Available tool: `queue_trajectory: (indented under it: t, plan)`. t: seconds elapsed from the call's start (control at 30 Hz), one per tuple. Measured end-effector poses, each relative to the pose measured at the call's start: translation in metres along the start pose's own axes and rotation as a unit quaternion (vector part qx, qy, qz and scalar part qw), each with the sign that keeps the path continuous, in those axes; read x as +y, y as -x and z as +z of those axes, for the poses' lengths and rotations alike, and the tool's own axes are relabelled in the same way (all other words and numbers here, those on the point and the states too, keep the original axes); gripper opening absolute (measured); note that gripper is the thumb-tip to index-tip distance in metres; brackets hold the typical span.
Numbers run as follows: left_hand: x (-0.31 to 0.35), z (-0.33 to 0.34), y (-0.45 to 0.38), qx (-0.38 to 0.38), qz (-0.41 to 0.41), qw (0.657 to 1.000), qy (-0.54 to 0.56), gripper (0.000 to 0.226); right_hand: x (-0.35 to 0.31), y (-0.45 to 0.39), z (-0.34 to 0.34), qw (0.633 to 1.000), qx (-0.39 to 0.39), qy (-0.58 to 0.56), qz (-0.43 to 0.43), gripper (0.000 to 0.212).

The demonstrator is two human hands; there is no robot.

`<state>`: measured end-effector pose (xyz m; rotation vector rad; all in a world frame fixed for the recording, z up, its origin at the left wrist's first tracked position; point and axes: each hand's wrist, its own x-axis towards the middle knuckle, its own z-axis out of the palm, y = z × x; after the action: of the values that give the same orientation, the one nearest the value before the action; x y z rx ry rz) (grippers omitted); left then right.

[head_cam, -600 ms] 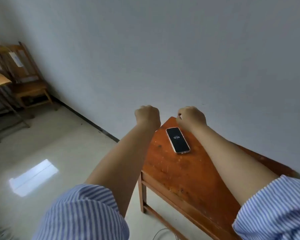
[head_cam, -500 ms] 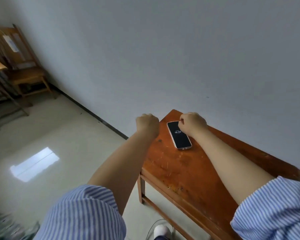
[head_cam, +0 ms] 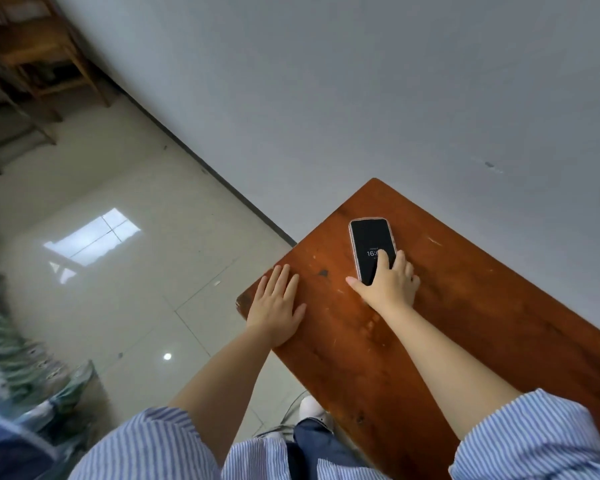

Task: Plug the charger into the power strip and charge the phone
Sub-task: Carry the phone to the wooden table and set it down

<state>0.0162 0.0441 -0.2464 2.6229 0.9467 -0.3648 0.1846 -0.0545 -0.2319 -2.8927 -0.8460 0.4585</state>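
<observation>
A black phone (head_cam: 370, 242) lies face up near the far end of a reddish-brown wooden table (head_cam: 465, 306), its screen lit and showing a clock. My right hand (head_cam: 390, 287) covers the phone's near end, with the thumb at its left edge and the fingers across the screen and right edge. My left hand (head_cam: 274, 306) lies flat and open on the table's left corner, a hand's width left of the phone. No charger or power strip is in view.
The table's long right side runs along a grey wall (head_cam: 395, 98). A thin cable (head_cam: 289, 408) and a white shoe (head_cam: 312, 408) are on the tiled floor under the table's left edge. A wooden chair (head_cam: 49, 53) stands at far left. Patterned fabric (head_cam: 11, 358) lies at lower left.
Both hands were raised fists over the table's far end. They have come down: the left now lies flat on the table, the right has closed over the phone's near end. The view tilted down.
</observation>
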Motion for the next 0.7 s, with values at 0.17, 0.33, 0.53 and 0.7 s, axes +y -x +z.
queue_trajectory:
  t: [0.17, 0.33, 0.53, 0.7]
  plan:
    - [-0.006, 0.015, -0.002, 0.034, 0.005, 0.999, -0.018, 0.063, -0.008, -0.012, 0.012, 0.997, 0.053, -0.038, 0.03, 0.075]
    - [-0.005, 0.014, -0.004, 0.026, 0.012, 1.0, -0.014, 0.063, -0.012, -0.018, 0.012, 0.991, 0.093, -0.088, 0.046, 0.066]
    - [-0.052, -0.024, -0.018, 0.04, -0.003, 0.996, 0.074, 0.057, -0.054, -0.023, 0.011, 0.992, 0.089, -0.083, -0.033, 0.064]
    - [-0.138, -0.065, -0.026, 0.091, -0.08, 0.991, 0.049, 0.054, -0.134, -0.031, 0.012, 0.986, 0.068, -0.081, -0.127, 0.063]
